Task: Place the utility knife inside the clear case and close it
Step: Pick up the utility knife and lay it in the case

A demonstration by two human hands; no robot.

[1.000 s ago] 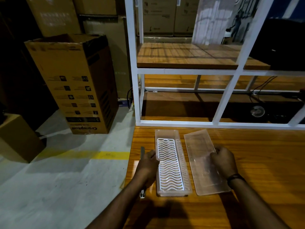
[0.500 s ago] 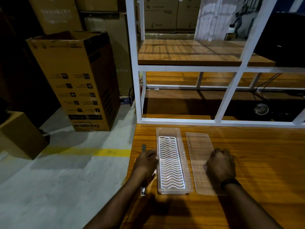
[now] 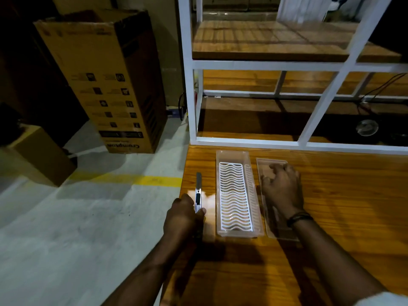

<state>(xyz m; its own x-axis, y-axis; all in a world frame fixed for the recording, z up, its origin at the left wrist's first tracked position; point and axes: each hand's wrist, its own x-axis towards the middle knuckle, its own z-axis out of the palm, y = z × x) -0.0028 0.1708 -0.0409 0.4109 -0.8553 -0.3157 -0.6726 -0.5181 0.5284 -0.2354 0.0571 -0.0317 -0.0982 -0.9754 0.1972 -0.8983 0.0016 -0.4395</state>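
- Knife (image 3: pixel 198 193) lies near the tabletop's (image 3: pixel 331 195) left edge, just left of the open case (image 3: pixel 234 233), its near end now pinched in the left hand (image 3: pixel 184 217), which a moment ago rested against the case.
- Right hand (image 3: pixel 281 191) has flattened, fingers spread, on the lid (image 3: pixel 271 161) lying right of the case.
- Judgement: the pick-up has begun; lifting the knife into the case comes next, then the lid.

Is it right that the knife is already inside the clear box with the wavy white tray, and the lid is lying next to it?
Not quite. The utility knife is not in the clear case yet: the head view shows it on the table beside the case, with the left hand closing on it. The rest is right: the lid lies next to the case, under the right hand.
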